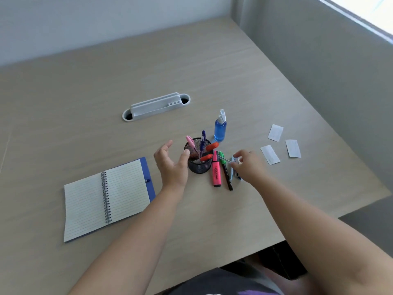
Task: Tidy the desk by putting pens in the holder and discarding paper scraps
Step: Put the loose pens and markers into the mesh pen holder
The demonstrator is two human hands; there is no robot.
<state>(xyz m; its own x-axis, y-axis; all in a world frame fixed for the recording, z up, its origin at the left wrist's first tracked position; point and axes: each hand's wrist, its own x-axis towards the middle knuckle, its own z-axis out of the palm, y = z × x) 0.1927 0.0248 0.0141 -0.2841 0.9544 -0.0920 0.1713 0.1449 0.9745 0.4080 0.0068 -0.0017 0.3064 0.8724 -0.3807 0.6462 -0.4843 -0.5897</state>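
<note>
Left hand hovers spread wide just left of the mesh holder, thumb at its rim. Right hand pinches a pale blue pen on the desk, beside the pink highlighter and black marker. Three paper scraps lie farther right, near the desk's right edge. The spray bottle stands close behind the holder. Broad bare desk beyond; open notebook sits left.

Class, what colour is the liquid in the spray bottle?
Blue, seen in the head view: spray bottle.
</note>
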